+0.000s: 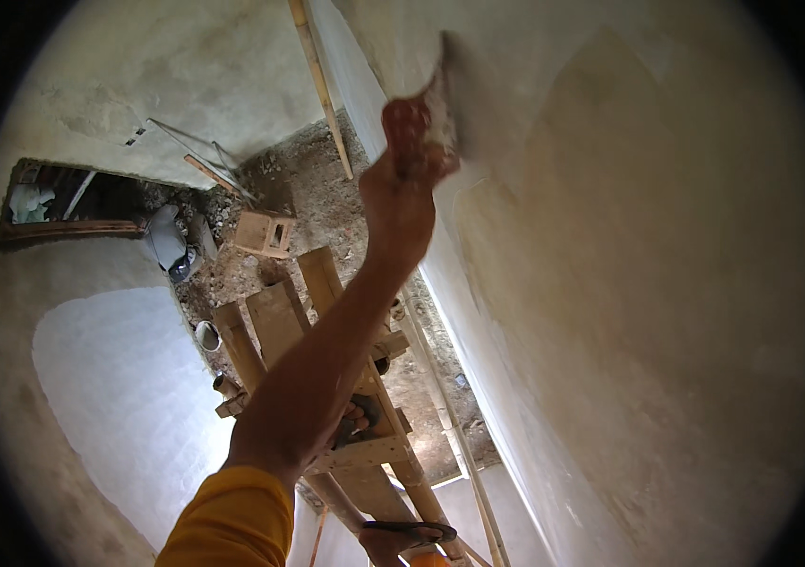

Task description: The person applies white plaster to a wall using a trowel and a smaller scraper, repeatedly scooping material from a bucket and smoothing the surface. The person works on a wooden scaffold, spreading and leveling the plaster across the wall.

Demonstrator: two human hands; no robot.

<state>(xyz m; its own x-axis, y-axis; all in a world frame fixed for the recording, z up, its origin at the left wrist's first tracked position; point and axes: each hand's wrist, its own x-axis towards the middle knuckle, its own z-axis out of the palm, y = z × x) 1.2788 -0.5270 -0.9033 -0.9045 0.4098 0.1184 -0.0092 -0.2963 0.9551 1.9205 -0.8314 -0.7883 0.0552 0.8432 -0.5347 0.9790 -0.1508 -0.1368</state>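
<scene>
My left hand (401, 203), on a raised arm in a yellow sleeve, is closed round the red handle (406, 125) of a plastering trowel. The trowel's blade (448, 104) is seen nearly edge-on and blurred, at the plastered wall (648, 312) on the right. Damp, darker patches mark this wall. At the bottom edge, my right hand (382, 546) is partly cut off and seems to grip a dark, rounded, thin-edged thing (412, 531). Its kind is unclear.
Below me runs a scaffold of wooden planks (278, 321) and poles; a foot (357, 418) shows on it. A bamboo pole (322, 90) leans at the back. A hollow block (263, 233), a white container (208, 335) and a grey sack-like thing (166, 238) lie on rubble ground.
</scene>
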